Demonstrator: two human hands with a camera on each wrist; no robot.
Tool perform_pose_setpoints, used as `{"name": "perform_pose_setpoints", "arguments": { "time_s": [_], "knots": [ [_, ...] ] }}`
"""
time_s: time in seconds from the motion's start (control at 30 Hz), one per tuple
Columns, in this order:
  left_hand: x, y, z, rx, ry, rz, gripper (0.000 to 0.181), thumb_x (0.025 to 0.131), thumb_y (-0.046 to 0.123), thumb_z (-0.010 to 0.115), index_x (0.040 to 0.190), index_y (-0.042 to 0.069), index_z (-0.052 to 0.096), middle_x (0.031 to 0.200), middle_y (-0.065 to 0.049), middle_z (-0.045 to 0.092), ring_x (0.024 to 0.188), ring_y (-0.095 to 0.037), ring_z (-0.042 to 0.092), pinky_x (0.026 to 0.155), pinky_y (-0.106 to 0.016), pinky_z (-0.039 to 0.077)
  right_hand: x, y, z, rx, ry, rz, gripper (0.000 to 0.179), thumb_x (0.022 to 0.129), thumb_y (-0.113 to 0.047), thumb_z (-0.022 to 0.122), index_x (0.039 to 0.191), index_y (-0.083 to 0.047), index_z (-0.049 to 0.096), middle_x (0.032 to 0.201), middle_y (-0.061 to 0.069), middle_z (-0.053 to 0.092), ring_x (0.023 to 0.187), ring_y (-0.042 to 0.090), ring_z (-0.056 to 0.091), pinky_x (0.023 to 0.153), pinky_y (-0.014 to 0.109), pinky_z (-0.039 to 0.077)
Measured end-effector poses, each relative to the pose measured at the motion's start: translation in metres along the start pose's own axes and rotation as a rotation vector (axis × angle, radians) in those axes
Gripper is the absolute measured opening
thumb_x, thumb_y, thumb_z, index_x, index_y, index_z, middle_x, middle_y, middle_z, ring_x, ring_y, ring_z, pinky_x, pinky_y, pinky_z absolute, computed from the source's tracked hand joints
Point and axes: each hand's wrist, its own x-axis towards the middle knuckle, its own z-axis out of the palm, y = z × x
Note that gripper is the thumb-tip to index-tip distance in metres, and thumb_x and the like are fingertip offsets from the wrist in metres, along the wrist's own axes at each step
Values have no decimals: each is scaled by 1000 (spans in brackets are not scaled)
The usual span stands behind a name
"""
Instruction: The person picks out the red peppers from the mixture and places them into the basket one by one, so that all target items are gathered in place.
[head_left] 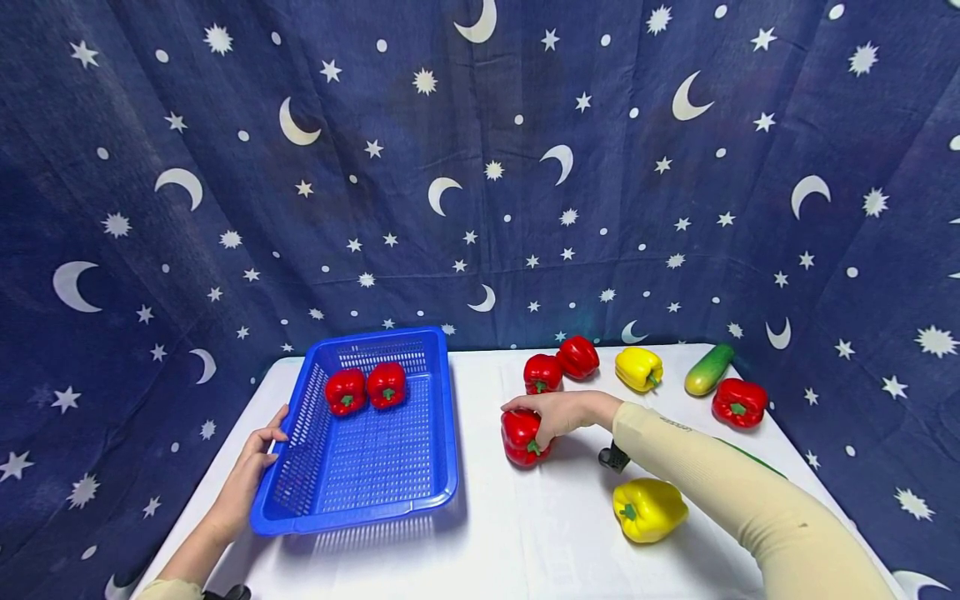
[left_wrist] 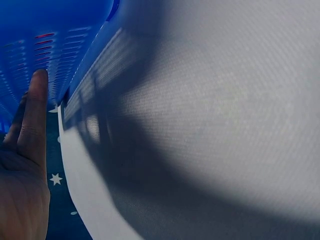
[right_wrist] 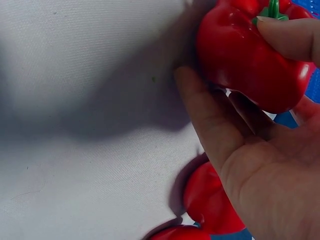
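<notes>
My left hand (head_left: pixel 243 479) holds the left rim of a blue plastic basket (head_left: pixel 360 521). In the left wrist view, extended fingers (left_wrist: pixel 34 110) touch the basket's slotted outer wall. Two red bell peppers, one left (head_left: pixel 346 392) and one right (head_left: pixel 387 385), lie inside toward the back. Right of the basket, my right hand (head_left: pixel 566 412) grips another red bell pepper (head_left: pixel 517 437) from above. The right wrist view shows the thumb beside this pepper's green stem (right_wrist: pixel 273 10) and the other fingers round its far side.
Behind my right hand lie two red bell peppers (head_left: pixel 542 374) (head_left: pixel 578 357). Yellow bell peppers lie at the back (head_left: pixel 638 369) and near my right forearm (head_left: pixel 649 509). A green-yellow cucumber-like vegetable (head_left: pixel 708 370) and a red bell pepper (head_left: pixel 739 403) sit far right. A starry curtain (head_left: pixel 480 208) borders the white table.
</notes>
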Motion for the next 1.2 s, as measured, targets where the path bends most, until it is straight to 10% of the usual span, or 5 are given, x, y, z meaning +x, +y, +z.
{"name": "perform_pose_setpoints", "arguments": {
  "time_s": [1.2],
  "knots": [
    [0, 1, 2, -25, 0, 37, 21, 101, -6, 26, 120, -7, 35, 171, -8, 16, 146, 5, 19, 103, -14, 21, -13, 7, -17, 100, 154, -153, 97, 66, -11, 86, 152, -27, 45, 138, 7, 52, 124, 31, 48, 89, 47, 54]
  ]
}}
